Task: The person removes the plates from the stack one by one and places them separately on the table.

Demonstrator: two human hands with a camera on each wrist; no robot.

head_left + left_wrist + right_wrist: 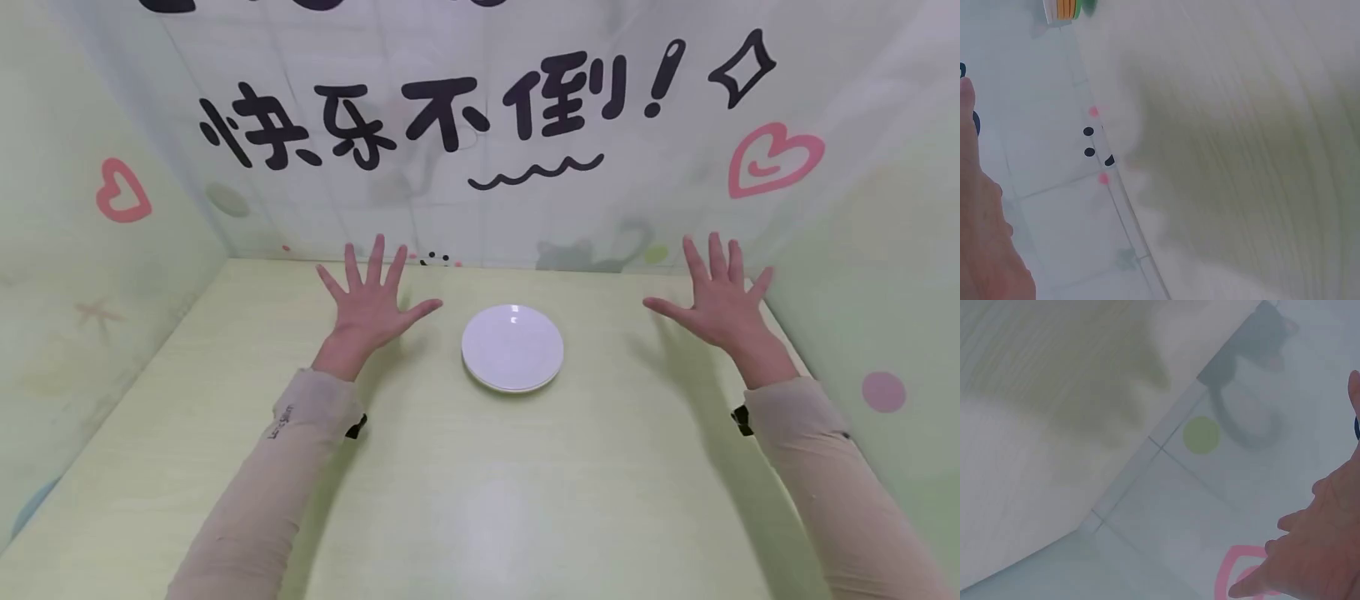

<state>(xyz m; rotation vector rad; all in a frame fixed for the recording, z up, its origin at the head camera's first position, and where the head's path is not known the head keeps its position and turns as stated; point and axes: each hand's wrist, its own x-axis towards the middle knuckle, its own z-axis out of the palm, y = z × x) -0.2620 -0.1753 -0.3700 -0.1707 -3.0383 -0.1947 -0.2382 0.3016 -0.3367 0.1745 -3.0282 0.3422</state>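
A round white plate (512, 348) lies on the pale wooden table (495, 483), near its far side. To the plate's left my left hand (367, 310) is held over the table with fingers spread wide and nothing in it. My right hand (722, 304) is spread the same way to the right of the plate, also holding nothing. Part of the left hand (988, 231) shows at the edge of the left wrist view, and part of the right hand (1316, 544) at the lower right of the right wrist view.
A printed white backdrop (420, 200) with black lettering rises behind the table's far edge. Pale side panels stand at the left (90, 275) and right (870, 317), the right one close to my right forearm. Both hands cast shadows on the tabletop.
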